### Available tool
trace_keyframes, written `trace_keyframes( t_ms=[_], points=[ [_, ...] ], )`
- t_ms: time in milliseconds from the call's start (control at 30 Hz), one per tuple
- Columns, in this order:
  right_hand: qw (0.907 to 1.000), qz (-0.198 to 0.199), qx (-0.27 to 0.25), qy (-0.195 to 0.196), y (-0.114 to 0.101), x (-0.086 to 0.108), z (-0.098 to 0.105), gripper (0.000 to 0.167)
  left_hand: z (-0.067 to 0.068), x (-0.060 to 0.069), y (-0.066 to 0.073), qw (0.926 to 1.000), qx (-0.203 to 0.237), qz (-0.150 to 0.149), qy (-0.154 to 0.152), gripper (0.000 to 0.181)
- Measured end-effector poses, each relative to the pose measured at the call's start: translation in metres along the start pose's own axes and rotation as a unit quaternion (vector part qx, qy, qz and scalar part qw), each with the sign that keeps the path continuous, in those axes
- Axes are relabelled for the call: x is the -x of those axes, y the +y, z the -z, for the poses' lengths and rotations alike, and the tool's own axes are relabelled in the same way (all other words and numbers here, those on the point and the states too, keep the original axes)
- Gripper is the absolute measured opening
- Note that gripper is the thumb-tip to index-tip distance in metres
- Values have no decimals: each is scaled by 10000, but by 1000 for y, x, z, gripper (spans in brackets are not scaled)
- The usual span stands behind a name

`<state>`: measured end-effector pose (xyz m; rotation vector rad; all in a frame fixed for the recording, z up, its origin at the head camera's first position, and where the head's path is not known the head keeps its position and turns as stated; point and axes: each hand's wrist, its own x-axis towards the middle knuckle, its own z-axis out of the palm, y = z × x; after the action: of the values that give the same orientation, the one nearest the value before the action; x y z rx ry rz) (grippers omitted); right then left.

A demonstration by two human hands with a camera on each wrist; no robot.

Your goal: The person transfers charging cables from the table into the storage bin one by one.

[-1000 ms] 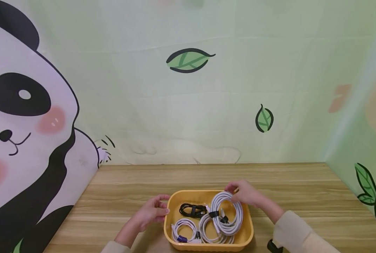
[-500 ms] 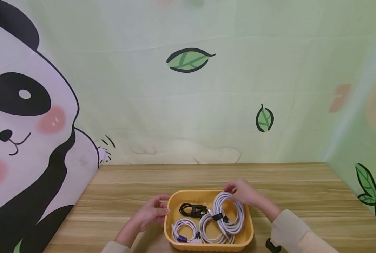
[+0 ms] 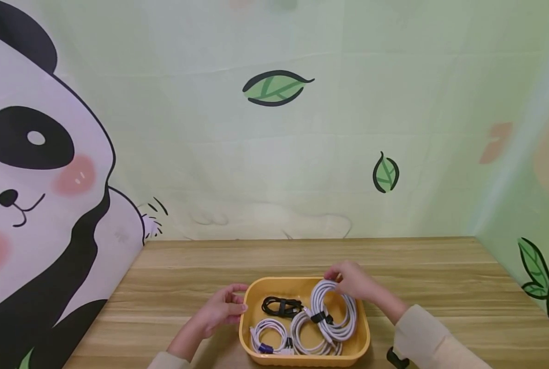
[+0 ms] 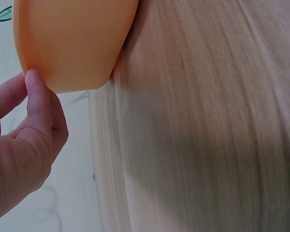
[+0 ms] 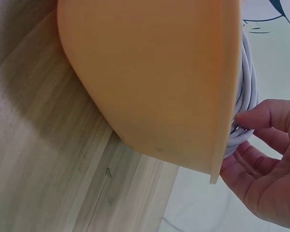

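Note:
A yellow plastic bin [image 3: 304, 361] stands on the wooden table. My left hand [image 3: 216, 312] pinches its left rim, thumb [image 4: 35, 79] against the outside in the left wrist view. My right hand [image 3: 354, 281] reaches over the far right corner and grips a large coil of white cable [image 3: 349, 320] bound with a black strap. That coil leans inside the bin, partly over a second white coil [image 3: 312, 350]. In the right wrist view, the thumb [image 5: 249, 118] presses on the held coil [image 5: 249, 82] above the rim. Some fingertips are hidden behind the coil and rim.
Inside the bin are a small black cable bundle [image 3: 281, 307] at back left and a white cable coil with a blue connector [image 3: 266, 349] at front left. A green backdrop [image 3: 256, 169] with a panda hangs behind the table [image 3: 200, 261].
The right hand has shifted slightly left, and the upper white coil has turned and settled slightly to the right, its black strap shifting too. The left hand and bin have stayed put.

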<state>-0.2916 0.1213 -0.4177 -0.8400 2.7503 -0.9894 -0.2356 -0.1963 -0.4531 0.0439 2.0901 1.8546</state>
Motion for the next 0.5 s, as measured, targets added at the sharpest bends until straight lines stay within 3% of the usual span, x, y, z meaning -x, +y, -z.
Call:
trace_keyframes(
  t_ms=[200,500],
  points=[
    [9999,-128,-94,-1,1,-2,-1,33,0,0,-1,10000,-39,-31,1,52],
    [9992,345,-49,193,11,-3,-2,24,-1,0,1,10000,19,-20,-6,51]
  ],
)
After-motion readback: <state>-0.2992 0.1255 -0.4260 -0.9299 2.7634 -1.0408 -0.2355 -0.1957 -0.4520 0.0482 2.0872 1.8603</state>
